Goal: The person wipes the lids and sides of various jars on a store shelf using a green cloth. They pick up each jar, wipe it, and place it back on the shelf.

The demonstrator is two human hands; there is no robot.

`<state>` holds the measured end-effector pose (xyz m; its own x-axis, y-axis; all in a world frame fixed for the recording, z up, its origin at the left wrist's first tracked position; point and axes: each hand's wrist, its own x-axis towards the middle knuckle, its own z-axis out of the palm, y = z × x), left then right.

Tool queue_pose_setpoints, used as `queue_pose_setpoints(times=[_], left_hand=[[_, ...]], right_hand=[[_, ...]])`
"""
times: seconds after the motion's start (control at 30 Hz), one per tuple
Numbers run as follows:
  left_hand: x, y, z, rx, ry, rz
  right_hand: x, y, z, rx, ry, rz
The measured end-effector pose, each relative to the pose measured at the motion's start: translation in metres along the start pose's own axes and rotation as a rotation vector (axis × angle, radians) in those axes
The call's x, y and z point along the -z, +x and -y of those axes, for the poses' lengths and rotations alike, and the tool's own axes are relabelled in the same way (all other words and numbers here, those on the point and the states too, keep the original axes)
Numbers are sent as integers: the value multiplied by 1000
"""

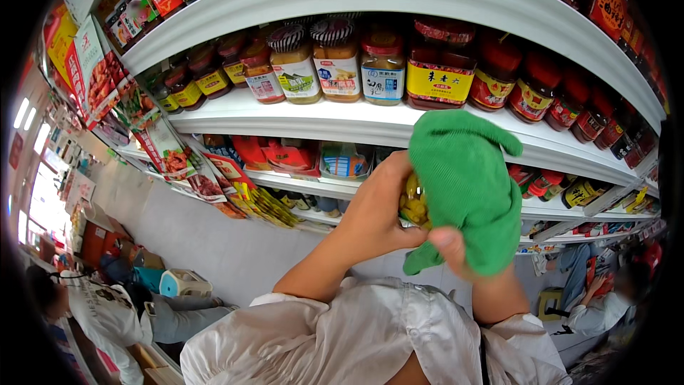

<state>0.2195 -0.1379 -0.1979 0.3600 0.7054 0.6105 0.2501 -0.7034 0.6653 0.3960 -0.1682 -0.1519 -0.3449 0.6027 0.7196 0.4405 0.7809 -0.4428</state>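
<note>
My left hand [374, 208] grips a glass jar [414, 201] with yellowish pieces inside, held in front of my chest. A green cloth [465, 187] is draped against the jar's right side and hides most of it. My right hand [454, 251] is under and behind this cloth; only the thumb and part of the lower hand show. The thumb presses near the jar's lower side, and one end of the cloth hangs below. Before me, a white shelf [320, 123] carries a row of jars, among them a large jar with a yellow label [441, 77].
Hanging food packets [176, 155] line the shelf's left end. Lower shelves hold red packages [288, 158] and bottles. A person [117, 310] is at the lower left near a stool [184, 282]; another person [604, 305] is at the right. Grey floor [214, 224] lies below.
</note>
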Motion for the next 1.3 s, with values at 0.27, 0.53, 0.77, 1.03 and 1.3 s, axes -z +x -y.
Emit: queue_pose_setpoints(times=[0.27,0.53,0.77,1.03,1.3], left_hand=[[-8,-4,17,-69,-150,-132],[-9,-1,20,-150,-186,-139],[-16,-12,20,-97,-292,-8],[-11,-30,16,497,-1378,487],[-32,-22,-4,551,-1835,464]], right_hand=[[-27,-38,-19,-184,223,-177],[-37,-38,-18,-172,395,-147],[-36,-34,-9,-266,566,-186],[-11,-31,-43,-546,1366,251],[-29,-51,-56,-570,1657,192]])
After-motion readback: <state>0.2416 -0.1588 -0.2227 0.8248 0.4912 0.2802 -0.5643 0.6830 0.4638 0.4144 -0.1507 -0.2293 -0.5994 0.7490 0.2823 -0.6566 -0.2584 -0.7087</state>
